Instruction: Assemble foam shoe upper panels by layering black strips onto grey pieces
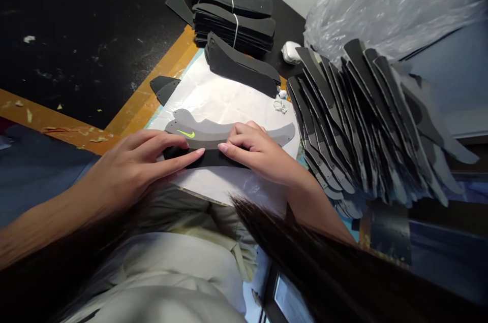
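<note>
On a white sheet (232, 97) lies a curved grey piece (206, 135) with a yellow-green swoosh at its left part. A black strip (213, 158) runs along its lower edge. My left hand (141, 160) rests on the left end of both, fingers stretched out and thumb tip on the black strip. Over the right part is my right hand (259, 150), its fingers curled and its thumb pressing by the seam between grey and black. Whether anything is pinched under those curled fingers is hidden.
Behind the sheet lie loose black pieces (240, 66) and tied black bundles (236, 23). A fanned stack of grey-black pieces (354, 125) stands at right, near a white case (291, 52), an earbud (282, 94) and clear plastic (381, 3). Dark hair (290, 241) hangs in front.
</note>
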`<state>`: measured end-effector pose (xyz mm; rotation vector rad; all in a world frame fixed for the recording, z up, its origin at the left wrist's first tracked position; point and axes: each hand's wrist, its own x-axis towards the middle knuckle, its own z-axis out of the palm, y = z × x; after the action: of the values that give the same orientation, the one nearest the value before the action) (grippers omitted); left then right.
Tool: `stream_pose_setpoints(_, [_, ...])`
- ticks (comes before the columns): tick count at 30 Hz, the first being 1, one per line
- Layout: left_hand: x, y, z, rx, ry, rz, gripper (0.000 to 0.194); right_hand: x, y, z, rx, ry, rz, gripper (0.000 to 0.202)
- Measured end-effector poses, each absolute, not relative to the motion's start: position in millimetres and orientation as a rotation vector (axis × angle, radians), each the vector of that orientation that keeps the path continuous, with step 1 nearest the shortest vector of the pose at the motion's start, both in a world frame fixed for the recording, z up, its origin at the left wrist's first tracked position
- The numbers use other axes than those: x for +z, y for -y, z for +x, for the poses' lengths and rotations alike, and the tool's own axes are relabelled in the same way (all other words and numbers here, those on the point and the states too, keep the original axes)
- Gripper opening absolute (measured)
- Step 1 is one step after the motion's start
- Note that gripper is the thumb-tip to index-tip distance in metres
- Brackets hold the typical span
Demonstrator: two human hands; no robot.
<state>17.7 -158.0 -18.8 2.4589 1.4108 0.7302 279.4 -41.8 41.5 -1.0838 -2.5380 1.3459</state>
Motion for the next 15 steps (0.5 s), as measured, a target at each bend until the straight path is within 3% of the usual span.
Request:
stream_pose_setpoints(8, [-12.9,162.6,21.9,0.660,-1.408,2.583,0.050,41.5,38.7,280.8,1.366,2.577,-1.063,0.045])
stream_pose_setpoints(15, [-12.5,166.6,25.9,0.594,-1.470,2.492,0.052,36.1,38.8,281.8,1.142,2.700,-0.998,0.031])
